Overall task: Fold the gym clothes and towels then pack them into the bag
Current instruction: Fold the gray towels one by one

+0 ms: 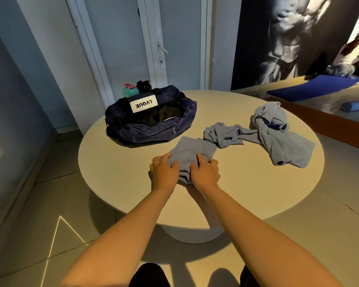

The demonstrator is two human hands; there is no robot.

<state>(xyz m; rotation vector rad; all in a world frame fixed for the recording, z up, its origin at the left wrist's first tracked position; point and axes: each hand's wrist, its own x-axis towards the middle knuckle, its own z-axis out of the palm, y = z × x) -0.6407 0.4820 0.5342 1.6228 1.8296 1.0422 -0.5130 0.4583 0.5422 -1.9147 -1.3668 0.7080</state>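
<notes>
Both hands gripped blue-grey garment [192, 151] on round tabletop [247, 187].
Left hand [164, 171] and right hand [205, 172] curled into its near edge; open navy bag [151, 117] beyond, crumpled towels [265, 131] right.

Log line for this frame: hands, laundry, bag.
left hand: grips small grey-blue cloth | right hand: grips it too | navy fabric duffel bag: open | remaining grey-blue clothes: crumpled

A round beige counter [247, 193] stands on a tiled floor [29, 193]. White doors [120, 48] at twelve o'clock, a dark mural [288, 38] at two o'clock, blue mats [311, 88] beneath.
</notes>
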